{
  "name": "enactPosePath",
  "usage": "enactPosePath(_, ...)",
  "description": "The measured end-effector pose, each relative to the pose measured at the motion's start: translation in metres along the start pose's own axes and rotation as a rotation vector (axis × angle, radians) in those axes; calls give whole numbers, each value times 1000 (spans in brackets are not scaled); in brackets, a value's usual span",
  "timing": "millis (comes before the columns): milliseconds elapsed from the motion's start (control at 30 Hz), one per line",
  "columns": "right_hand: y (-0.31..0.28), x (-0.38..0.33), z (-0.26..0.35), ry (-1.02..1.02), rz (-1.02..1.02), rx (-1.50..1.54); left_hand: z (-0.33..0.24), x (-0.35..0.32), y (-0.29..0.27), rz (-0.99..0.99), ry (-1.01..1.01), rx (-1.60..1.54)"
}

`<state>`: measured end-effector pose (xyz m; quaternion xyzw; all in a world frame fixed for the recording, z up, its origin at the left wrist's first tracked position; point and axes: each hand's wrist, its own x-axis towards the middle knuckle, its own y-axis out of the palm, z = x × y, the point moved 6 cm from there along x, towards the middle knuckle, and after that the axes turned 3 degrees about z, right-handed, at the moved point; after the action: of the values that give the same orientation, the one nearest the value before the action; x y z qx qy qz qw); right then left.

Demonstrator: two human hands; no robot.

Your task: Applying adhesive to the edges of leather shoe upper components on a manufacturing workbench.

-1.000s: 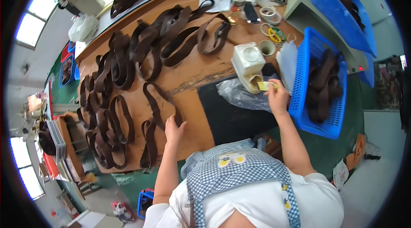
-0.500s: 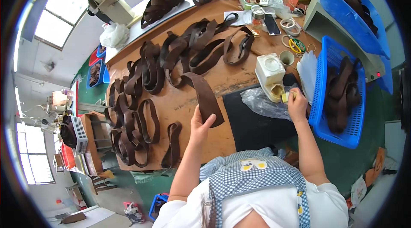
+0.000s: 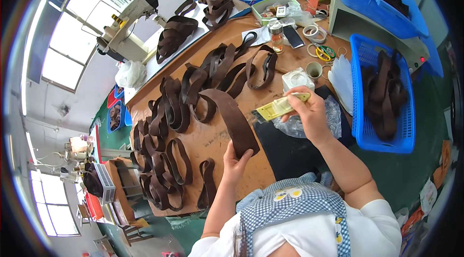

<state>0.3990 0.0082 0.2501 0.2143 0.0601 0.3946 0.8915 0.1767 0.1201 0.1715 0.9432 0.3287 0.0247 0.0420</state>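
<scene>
A white short-sleeved top (image 3: 374, 230) is overlaid by a bib apron (image 3: 270, 206) patterned in blue and white checks. The bib is marked by a white, petal-shaped motif (image 3: 288, 193) with two yellow centres; white and yellow are repeated in a smaller motif (image 3: 339, 229) on the right strap. Loose strands of hair (image 3: 237, 236) are seen beside the left strap. The left hand (image 3: 236, 164) and right hand (image 3: 313, 118) are left bare.

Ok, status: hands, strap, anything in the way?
Left hand gripping brown strap by its end. Right hand holding yellow brush, bristles near strap. Nothing visible between brush and strap; clear plastic below right hand.
</scene>
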Motion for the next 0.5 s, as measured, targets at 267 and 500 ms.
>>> enactPosePath(267,26,16,7,-54,95,-123,-6,-3,4,45,27,68)
enactPosePath(500,38,-2,15,-73,174,-383,-7,-4,3,34,-27,106)
